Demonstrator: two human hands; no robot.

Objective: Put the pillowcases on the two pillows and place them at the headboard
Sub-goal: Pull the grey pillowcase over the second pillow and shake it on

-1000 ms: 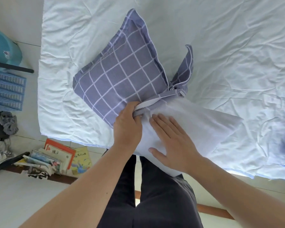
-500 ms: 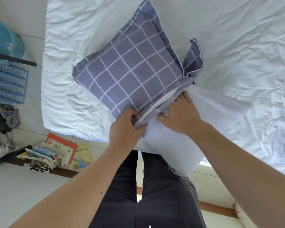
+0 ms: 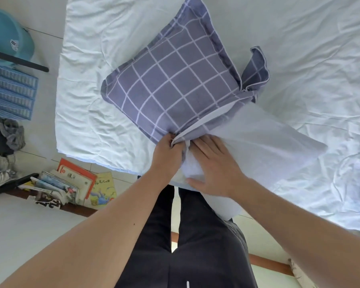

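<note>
Left grip: the left hand (image 3: 167, 154) pinches the open hem of the grey-purple cotton pillowcase with a white grid pattern (image 3: 170, 86), fingers curled round the fabric edge at its near corner.
Right grip: the right hand (image 3: 214, 167) lies flat on the plain white pillow (image 3: 264, 146), fingers straight and spread, thumb out toward the near side (nothing is clasped).
Hand spacing: the two hands sit just beside each other at the mouth of the pillowcase.
Pillow: partly inside the pillowcase; the far part is covered, the near part sticks out bare toward the person and overhangs the bed edge.
Pillowcase: lies diagonally on the bed, filled square end pointing away; a loose flap (image 3: 256, 69) of the same fabric stands folded up at the right end of the opening.
Bed: a rumpled white sheet (image 3: 299, 48) covers it; pillow and pillowcase rest near its near-left corner.
Person: stands at the bed edge in dark trousers (image 3: 195, 246), bare forearms reaching forward.
Floor, left: a stack of books and magazines (image 3: 71, 188) lies just beside the bed corner.
Floor, far left: a teal round plastic basin (image 3: 6, 36) and a blue slatted plastic rack (image 3: 8, 90), well apart from the pillow.
</note>
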